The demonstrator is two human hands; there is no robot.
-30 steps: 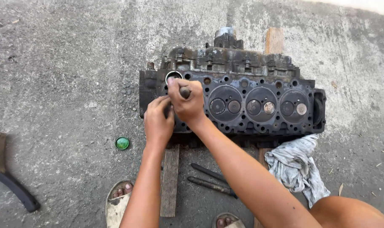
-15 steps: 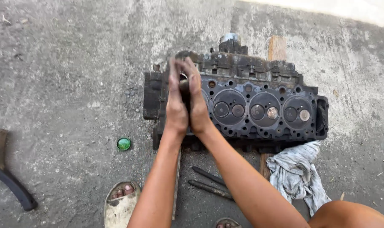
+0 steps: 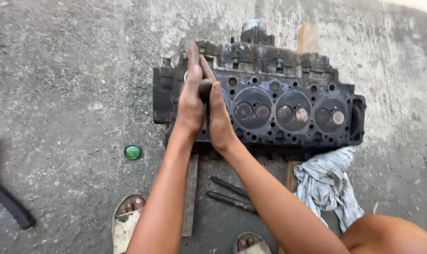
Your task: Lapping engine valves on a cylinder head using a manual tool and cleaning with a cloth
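head view: dark tool stem pressed between flat palms of left hand and right hand for rolling, over cylinder head's leftmost chamber; rag below it.

**Hands shift from grip to flat-palm press on the tool handle**

One second earlier, both hands are curled around the dark tool handle at the left end of the cylinder head. The left hand and right hand now stand flat, palms facing, with the handle pinched between them. The left fingertips now reach further toward 12 o'clock than the right; half a second ago they sat nearly level.
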